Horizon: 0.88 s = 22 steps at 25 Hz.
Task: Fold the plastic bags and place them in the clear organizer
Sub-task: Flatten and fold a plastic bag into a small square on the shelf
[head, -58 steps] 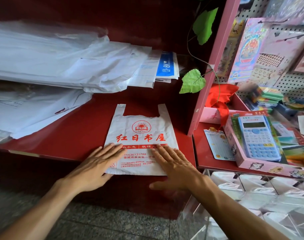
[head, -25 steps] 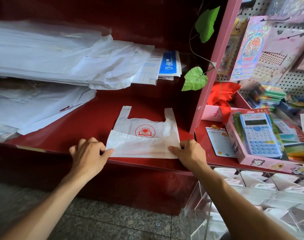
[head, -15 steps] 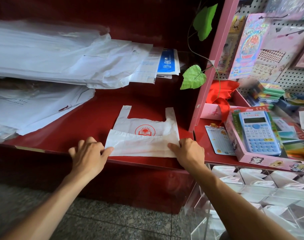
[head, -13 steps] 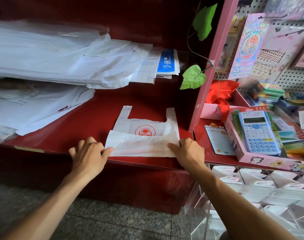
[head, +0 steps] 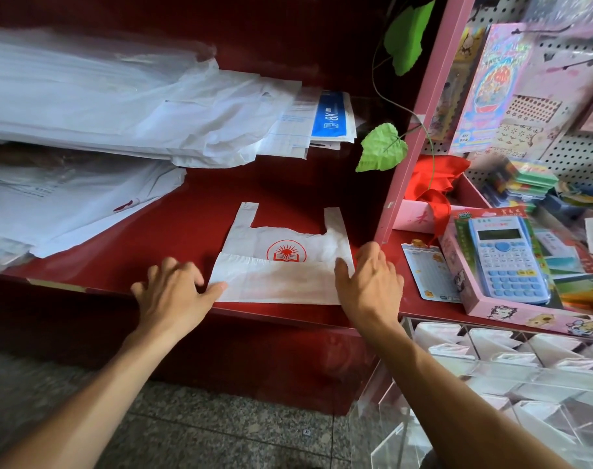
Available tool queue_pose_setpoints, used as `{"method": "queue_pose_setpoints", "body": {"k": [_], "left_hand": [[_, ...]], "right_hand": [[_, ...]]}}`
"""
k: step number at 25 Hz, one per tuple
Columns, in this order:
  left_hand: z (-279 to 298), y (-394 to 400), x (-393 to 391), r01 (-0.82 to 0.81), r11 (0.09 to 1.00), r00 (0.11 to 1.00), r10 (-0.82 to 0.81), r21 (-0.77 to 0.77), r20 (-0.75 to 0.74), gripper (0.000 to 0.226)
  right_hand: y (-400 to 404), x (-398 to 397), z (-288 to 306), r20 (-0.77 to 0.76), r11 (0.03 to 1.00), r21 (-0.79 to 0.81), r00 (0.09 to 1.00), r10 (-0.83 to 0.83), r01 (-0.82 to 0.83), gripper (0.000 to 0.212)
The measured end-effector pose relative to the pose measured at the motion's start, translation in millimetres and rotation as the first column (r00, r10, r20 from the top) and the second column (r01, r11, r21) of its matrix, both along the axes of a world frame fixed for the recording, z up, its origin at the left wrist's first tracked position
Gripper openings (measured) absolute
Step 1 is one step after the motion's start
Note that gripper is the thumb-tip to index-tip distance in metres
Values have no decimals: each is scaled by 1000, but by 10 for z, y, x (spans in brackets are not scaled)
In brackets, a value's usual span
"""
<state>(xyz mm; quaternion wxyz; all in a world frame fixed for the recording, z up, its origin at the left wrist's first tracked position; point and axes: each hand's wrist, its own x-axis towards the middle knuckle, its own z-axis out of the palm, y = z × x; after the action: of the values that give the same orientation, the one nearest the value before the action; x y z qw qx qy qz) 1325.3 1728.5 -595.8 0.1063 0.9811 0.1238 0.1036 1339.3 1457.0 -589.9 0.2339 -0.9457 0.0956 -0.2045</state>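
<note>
A white plastic bag with a red sun-and-book logo lies on the red shelf, its bottom folded up over the print and its two handles pointing away from me. My left hand rests at the bag's left edge, thumb touching the fold, fingers loosely spread. My right hand sits at the right edge with fingers extended and relaxed, thumb on the folded flap. The clear organizer stands at the lower right with several folded white bags in its compartments.
Stacks of white bags and paper fill the shelf's left and back. A pink upright divides the shelf from a counter holding a boxed blue calculator, a red ribbon and stationery. Green fake leaves hang above the bag.
Both hands flattened the bag, then folded its bottom half up. In the last half second both hands loosened from curled grips at the fold's ends to relaxed, more open fingers.
</note>
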Motion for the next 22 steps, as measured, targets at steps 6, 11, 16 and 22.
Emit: {"method": "queue_pose_setpoints", "body": {"k": [6, 11, 16, 22], "left_hand": [[-39, -593, 70, 508, 860, 822, -467, -51, 326, 48], [-311, -705, 154, 613, 773, 786, -618, -160, 29, 75], [-307, -400, 202, 423, 906, 883, -412, -2, -225, 82], [-203, -234, 122, 392, 920, 877, -366, 23, -311, 87]], "right_hand": [[645, 16, -143, 29, 856, -233, 876, 481, -462, 35], [608, -15, -308, -330, 822, -109, 800, 500, -559, 58], [307, -38, -236, -495, 882, -167, 811, 312, -441, 75], [-12, -102, -187, -533, 888, -193, 804, 263, -418, 84]]}}
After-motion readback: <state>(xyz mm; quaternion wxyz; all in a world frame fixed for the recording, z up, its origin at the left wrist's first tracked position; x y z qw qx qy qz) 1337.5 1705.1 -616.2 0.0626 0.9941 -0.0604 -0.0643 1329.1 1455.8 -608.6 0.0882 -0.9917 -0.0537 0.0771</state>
